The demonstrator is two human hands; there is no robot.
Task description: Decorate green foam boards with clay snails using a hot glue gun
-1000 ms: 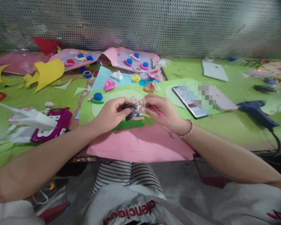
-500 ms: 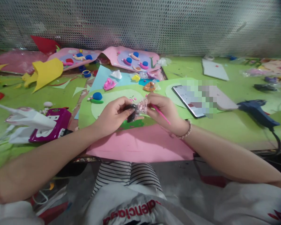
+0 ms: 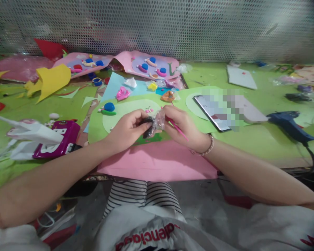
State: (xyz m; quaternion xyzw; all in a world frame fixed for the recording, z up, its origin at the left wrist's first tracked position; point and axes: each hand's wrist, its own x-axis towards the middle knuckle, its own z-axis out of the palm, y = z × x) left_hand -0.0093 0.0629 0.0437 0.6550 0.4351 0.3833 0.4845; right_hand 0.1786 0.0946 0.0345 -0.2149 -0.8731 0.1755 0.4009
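My left hand (image 3: 131, 129) is closed, pinching a black lump of modelling clay (image 3: 148, 131) in clear plastic wrap. The loose end of the plastic wrap (image 3: 160, 120) is gripped by the fingertips of my right hand (image 3: 181, 127). A thin pink stick (image 3: 180, 131), perhaps a clay tool, is also tucked in the right hand and slants towards the wrist. Both hands are over a light green paper sheet (image 3: 94, 130) that bears a blue and green clay snail (image 3: 109, 108). Pink paper (image 3: 157, 162) lies nearer to me.
Behind the hands lie pink (image 3: 122, 93), white, yellow and orange clay lumps. A phone (image 3: 211, 115) and a hot glue gun (image 3: 290, 125) are on the right. To the left sits a purple power strip (image 3: 68, 134) with white plugs. A perforated metal panel (image 3: 157, 28) closes off the back.
My right hand has shifted slightly, and the plastic between the hands looks looser and more spread. The black lump stays in my left hand.
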